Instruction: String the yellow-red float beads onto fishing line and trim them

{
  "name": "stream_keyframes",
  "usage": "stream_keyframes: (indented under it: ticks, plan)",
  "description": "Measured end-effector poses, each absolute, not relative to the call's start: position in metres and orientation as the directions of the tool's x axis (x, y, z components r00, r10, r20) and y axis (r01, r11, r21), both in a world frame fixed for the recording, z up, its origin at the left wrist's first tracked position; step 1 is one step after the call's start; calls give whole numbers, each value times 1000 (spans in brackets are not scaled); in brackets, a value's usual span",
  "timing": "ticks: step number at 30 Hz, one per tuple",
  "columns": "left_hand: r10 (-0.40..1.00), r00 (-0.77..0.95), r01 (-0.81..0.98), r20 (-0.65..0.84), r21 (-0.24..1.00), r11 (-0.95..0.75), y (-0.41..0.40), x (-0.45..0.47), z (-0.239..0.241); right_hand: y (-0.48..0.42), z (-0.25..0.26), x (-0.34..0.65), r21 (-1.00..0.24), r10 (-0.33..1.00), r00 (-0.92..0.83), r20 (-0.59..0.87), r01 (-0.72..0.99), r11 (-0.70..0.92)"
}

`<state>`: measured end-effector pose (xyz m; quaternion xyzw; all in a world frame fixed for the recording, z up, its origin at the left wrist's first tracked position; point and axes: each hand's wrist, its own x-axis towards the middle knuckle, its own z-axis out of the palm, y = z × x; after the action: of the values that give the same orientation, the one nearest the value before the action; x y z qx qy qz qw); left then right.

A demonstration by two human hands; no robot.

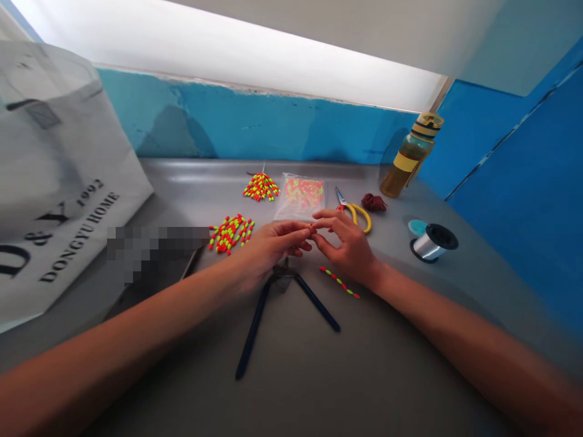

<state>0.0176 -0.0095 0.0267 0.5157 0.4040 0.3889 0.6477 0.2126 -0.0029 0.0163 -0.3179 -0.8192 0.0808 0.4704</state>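
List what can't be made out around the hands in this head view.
Head view:
What the left hand and right hand pinch: hidden by their fingers and too small to identify.
Head of the dark-handled tool: partly hidden under the left hand.
Object left of the hands: blurred by a pixelated patch.

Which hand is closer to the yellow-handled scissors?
Right. The right hand is just in front of the scissors, while the left hand is farther away, off to their left.

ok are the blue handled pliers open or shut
Open: the pliers' dark blue handles spread in a wide V; head partly hidden by the left hand.
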Motion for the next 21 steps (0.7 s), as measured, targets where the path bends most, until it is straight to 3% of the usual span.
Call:
stream_keyframes:
  ticks: [21]
  plan:
    - [967, 254, 97, 21, 994, -48, -10, 19, 31, -1, 14, 215, -482, 634, -298, 714, 447, 754]
